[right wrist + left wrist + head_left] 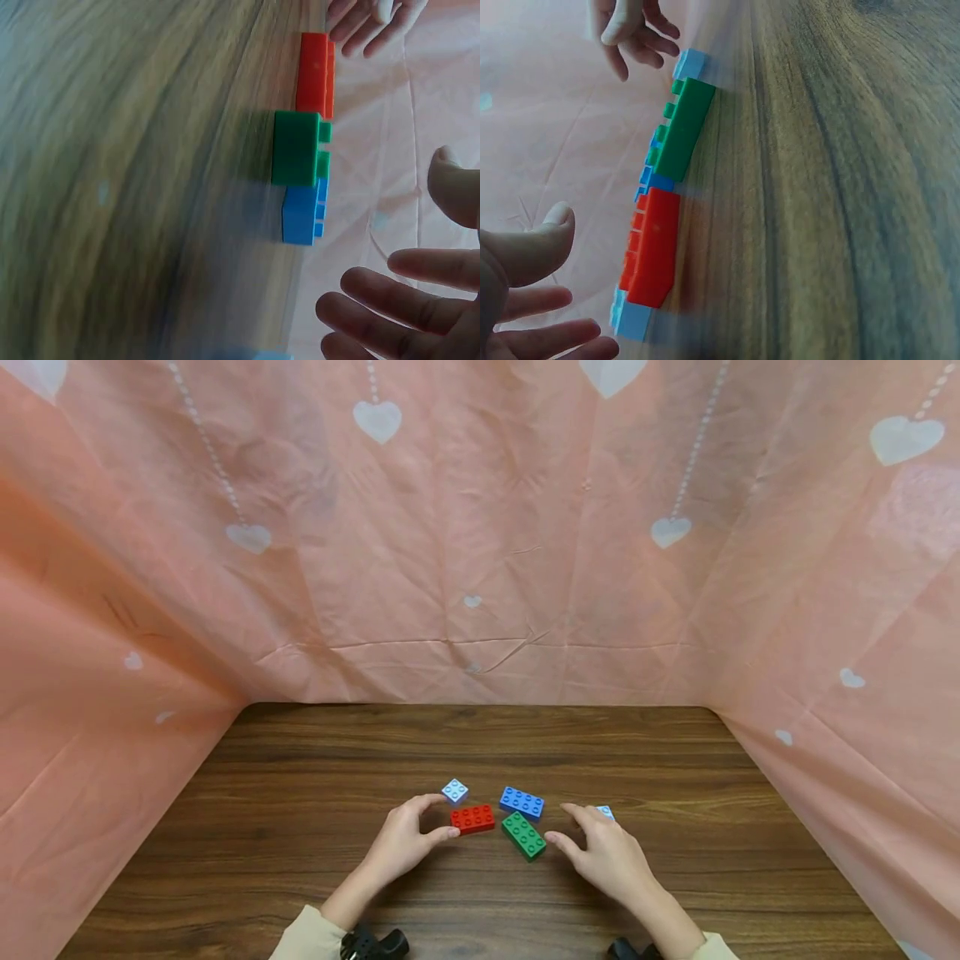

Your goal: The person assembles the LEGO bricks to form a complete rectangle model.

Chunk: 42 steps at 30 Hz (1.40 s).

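Observation:
My left hand hovers beside the red brick, thumb near its left end and fingers spread, holding nothing. A small light blue brick sits just beyond those fingertips. On the other side, my right hand has parted thumb and fingers, with the thumb close to the green brick. Behind the green brick lies a blue brick. Another light blue brick is partly hidden behind the right hand. In the left wrist view, the red brick stands apart from the thumb.
The bricks lie studs up on a dark wooden table. Pink cloth with white hearts hangs behind the table and along both sides. Black wrist devices show at the bottom edge, below pale sleeves.

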{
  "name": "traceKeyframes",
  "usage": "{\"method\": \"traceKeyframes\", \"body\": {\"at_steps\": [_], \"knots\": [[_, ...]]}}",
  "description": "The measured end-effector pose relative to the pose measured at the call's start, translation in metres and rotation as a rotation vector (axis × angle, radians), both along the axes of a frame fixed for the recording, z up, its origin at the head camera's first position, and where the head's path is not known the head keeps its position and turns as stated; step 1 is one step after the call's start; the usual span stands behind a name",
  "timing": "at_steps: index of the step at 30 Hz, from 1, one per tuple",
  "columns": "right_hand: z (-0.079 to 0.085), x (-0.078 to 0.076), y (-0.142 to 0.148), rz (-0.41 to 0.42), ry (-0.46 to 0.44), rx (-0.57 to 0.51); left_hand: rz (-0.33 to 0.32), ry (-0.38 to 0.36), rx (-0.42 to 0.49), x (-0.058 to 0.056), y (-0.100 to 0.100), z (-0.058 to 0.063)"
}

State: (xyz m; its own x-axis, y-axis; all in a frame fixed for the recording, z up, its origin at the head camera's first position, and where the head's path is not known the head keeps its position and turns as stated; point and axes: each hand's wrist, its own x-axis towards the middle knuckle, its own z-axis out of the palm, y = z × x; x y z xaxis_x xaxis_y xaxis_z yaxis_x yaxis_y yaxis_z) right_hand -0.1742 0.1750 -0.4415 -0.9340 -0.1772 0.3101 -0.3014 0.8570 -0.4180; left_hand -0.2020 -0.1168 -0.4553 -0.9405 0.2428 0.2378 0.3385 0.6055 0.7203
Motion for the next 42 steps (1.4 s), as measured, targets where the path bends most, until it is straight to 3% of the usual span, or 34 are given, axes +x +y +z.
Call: {"method": "traceKeyframes", "body": {"at_steps": [9, 30, 42], "knots": [[-0.009, -0.002, -0.014, 0.046, -0.082, -0.036, -0.049, -0.024, 0.021, 0.001, 0.006, -0.010], [-0.017, -0.007, -0.030, 0.108, -0.172, -0.050, -0.032, 0.027, -0.040, -0.009, 0.012, -0.021], [-0.022, -0.013, -0.034, 0.130, -0.214, -0.069, -0.046, 0.053, -0.004, -0.012, 0.009, -0.029]]}}
